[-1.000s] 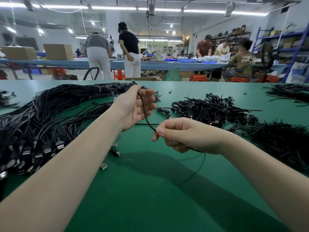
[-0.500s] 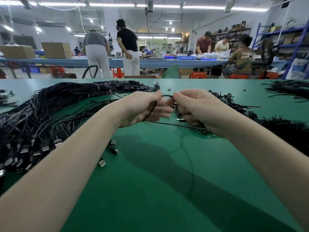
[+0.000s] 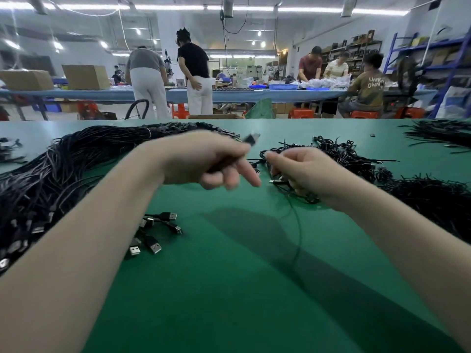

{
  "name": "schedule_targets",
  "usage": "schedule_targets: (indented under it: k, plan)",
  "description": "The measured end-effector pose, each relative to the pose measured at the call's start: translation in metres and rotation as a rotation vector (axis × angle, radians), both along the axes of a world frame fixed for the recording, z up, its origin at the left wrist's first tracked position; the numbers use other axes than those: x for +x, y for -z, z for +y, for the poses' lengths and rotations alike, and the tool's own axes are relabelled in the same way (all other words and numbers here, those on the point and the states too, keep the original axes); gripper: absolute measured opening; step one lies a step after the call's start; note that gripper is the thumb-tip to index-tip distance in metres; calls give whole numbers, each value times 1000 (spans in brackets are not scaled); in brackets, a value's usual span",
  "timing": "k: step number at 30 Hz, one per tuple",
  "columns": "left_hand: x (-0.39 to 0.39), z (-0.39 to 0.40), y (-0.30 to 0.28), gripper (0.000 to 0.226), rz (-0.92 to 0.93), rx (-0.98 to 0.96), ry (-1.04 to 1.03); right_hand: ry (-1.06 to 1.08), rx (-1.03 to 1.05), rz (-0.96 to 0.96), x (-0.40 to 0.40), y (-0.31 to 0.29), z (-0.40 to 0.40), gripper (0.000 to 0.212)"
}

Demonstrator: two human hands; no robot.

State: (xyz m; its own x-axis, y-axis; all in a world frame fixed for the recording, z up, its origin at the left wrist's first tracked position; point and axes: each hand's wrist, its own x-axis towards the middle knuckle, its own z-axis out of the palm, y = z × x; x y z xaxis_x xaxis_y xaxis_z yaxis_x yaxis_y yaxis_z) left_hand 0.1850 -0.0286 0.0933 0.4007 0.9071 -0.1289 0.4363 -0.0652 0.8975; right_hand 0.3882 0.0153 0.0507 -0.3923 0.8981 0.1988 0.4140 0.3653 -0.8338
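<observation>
Your left hand (image 3: 204,161) grips the black cable (image 3: 251,138), fingers curled round it, plug sticking out. Your right hand (image 3: 305,171) pinches it too, above the green surface (image 3: 229,289).

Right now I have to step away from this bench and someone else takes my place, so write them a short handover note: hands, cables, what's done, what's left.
Left hand: fingers curled round the black cable, with one plug end sticking up past the grip; the view is blurred.
Right hand: holds the same cable near its other plug; a slack loop hangs down to the green table.
Around: the big bundle of straight cables lies on the left, the pile of coiled ones behind the right hand, and a few loose USB cables near the left forearm.
Done: apparently the coiled pile.
Left: coil this cable, then probably the bundle.
</observation>
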Motion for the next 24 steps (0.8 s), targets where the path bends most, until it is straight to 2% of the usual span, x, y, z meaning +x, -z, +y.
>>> schedule_targets:
  k: [1,2,3,6,8,10,12,13,14,16,17,18,19,20,22,24]
  plan:
    - [8,2,7,48,117,6,-62,-37,14,35,-1,-5,-2,35]
    - [15,5,13,49,126,38,-133,-92,-2,85,-5,-9,-4,33]
    - [20,9,16,48,12,83,-220,-157,-47,153,-10,-10,-8,31]
    - [23,13,7,43,-609,156,-385,-347,-244,321,-24,0,-14,27]
    - [18,12,-4,47,-893,167,-347,-446,-376,261,-25,15,-13,29]
    - [11,4,-13,50,-1086,112,-241,-490,-480,141,-21,30,-10,30]
    - [2,-2,-18,49,-1050,42,-122,-376,-479,50,-14,37,-3,33]
    - [-2,-4,-18,45,-931,16,-53,-260,-412,4,-11,35,0,35]
    - [-5,-4,-15,41,-751,6,1,-128,-310,-36,-7,31,3,39]
    - [-3,1,-2,41,-260,45,1,61,-103,-46,-1,18,6,40]
    - [2,5,6,43,-32,71,-32,98,-20,-19,0,10,7,39]
    - [9,7,13,44,106,92,-81,104,42,15,-1,2,6,38]
    - [15,10,18,44,135,115,-140,84,72,53,-4,-5,4,38]
    - [20,14,23,44,63,129,-211,37,72,88,-9,-10,-1,38]
    - [24,19,26,41,-221,116,-324,-115,13,127,-19,-12,-12,35]
    - [23,22,22,40,-520,81,-350,-256,-80,163,-28,-6,-20,33]
